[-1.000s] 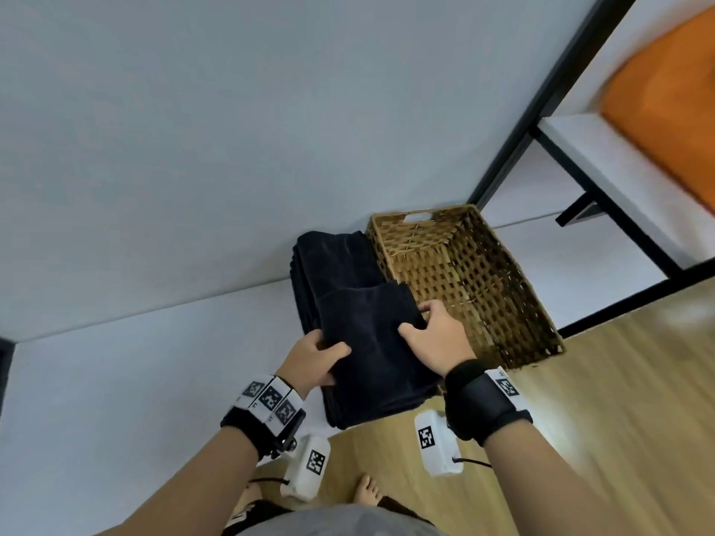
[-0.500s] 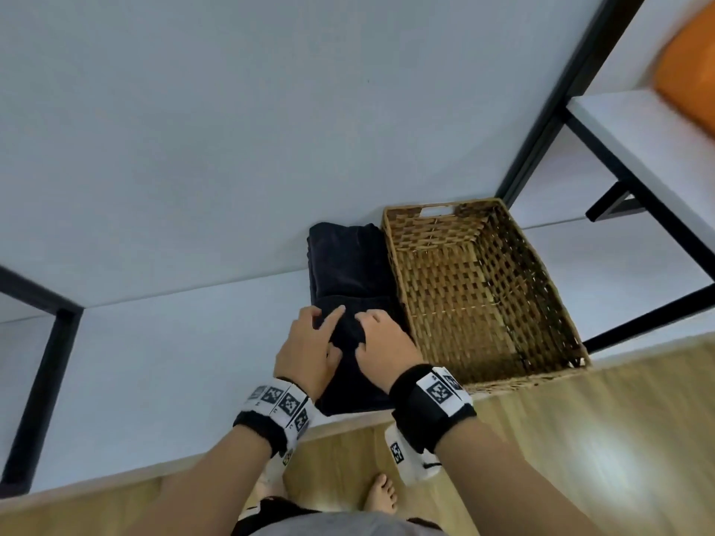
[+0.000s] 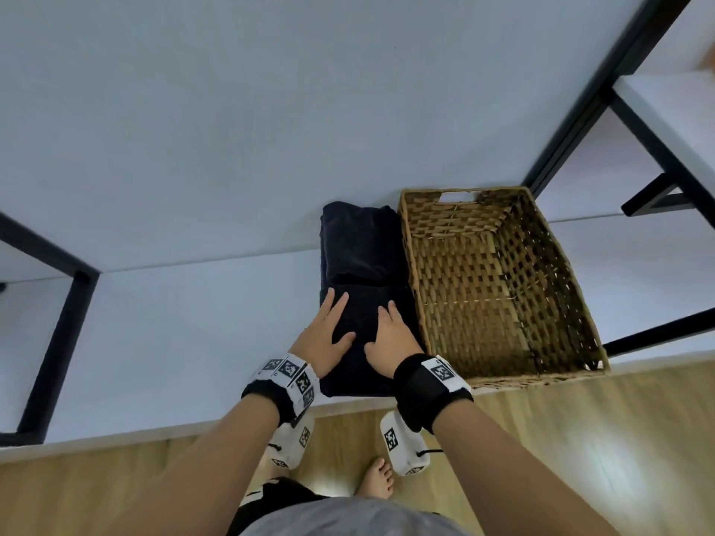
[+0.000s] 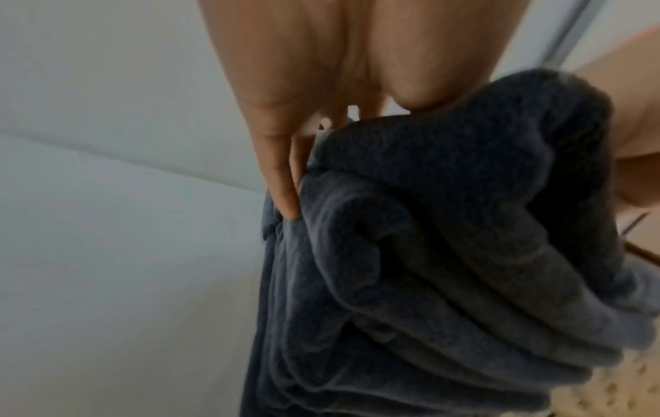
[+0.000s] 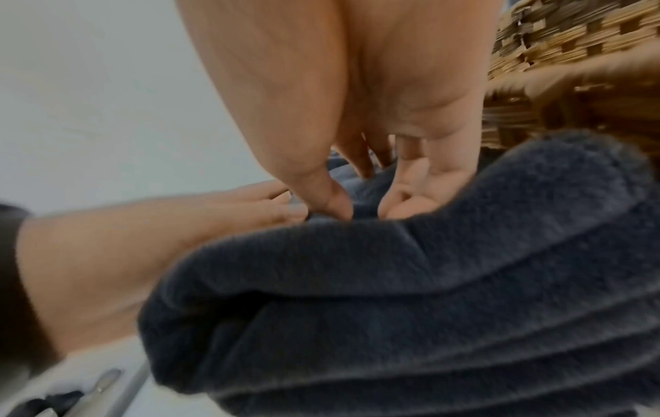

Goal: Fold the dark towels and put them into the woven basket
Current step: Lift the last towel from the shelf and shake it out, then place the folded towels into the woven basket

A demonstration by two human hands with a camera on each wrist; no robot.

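A stack of dark towels (image 3: 360,241) lies on the white table (image 3: 174,323), tight against the left wall of the woven basket (image 3: 557,272), which holds nothing. A folded dark towel (image 3: 365,303) sits on the stack's near half. My left hand (image 3: 325,334) and right hand (image 3: 392,334) lie side by side on it, fingers straight, pressing down. The left wrist view has my left hand (image 4: 321,70) above thick towel folds (image 4: 428,254). In the right wrist view my right hand (image 5: 357,98) presses the towel (image 5: 393,296), with the basket (image 5: 553,36) behind.
A white wall (image 3: 271,110) rises right behind the towels and basket. Black metal frame bars stand at the left (image 3: 58,342) and right (image 3: 572,118). A white shelf (image 3: 677,110) is at the far right. Wooden floor (image 3: 580,439) and bare feet (image 3: 377,477) are below the table edge.
A second ago both hands gripped the folded towel at its edges above the stack. Now it rests on the stack beside the basket and both hands lie flat on it.
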